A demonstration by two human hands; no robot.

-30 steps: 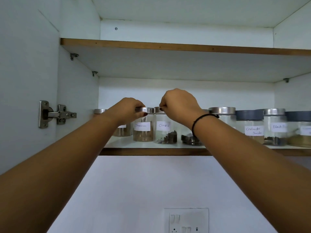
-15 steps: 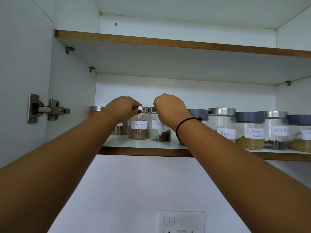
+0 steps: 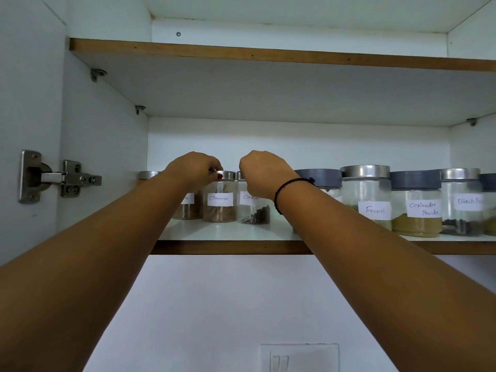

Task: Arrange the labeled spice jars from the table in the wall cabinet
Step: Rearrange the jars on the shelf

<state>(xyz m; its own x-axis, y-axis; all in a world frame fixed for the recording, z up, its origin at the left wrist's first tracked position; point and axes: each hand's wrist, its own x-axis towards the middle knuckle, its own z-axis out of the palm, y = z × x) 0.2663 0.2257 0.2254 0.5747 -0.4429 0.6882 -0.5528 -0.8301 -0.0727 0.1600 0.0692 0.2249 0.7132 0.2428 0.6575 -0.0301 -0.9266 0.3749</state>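
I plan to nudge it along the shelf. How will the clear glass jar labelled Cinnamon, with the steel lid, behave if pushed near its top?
The clear glass Cinnamon jar looks rigid, probably breakable if dropped. Its brown spice sits low, so it likely slides rather than tips. The clear Cloves jar stands close beside it, so a knock seems possible.

Cabinet [image 3: 295, 140] interior: plain white. Shelf [image 3: 456, 247] front edge: brown. Cinnamon jar [image 3: 219, 202]: clear glass, silver lid, white label, brown contents. Cloves jar [image 3: 253, 210]: near-black contents. Coriander Powder jar [image 3: 416, 208]: dark grey lid, ochre powder. Fennel jar [image 3: 366, 194]: silver lid, white label. Labels: dark handwriting. Wristband [image 3: 292, 181]: black. Hinge [image 3: 69, 178]: silver metal. Left hand [image 3: 193, 167]: one red-painted nail. Switch plate [image 3: 299, 357]: white.
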